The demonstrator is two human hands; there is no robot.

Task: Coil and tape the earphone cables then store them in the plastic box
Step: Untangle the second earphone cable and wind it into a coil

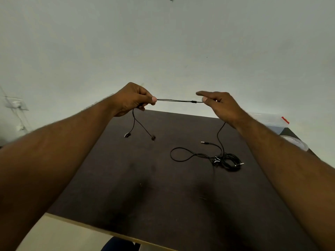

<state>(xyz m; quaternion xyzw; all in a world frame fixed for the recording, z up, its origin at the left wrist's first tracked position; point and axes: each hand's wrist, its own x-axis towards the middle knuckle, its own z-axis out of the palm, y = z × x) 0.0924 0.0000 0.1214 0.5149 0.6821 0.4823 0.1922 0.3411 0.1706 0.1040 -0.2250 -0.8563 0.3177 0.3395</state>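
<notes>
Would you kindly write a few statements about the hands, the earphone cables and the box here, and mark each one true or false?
1. The left hand and the right hand hold a stretch of earphone cable taut between them above the table. True.
2. Two earbuds dangle below the right hand. False: they hang below the left hand.
3. A pile of black cables lies on the table. True.
4. The plastic box sits at the table's near left corner. False: it is at the far right.
5. The held cable is already coiled and taped. False: it is stretched straight, with no tape on it.
</notes>
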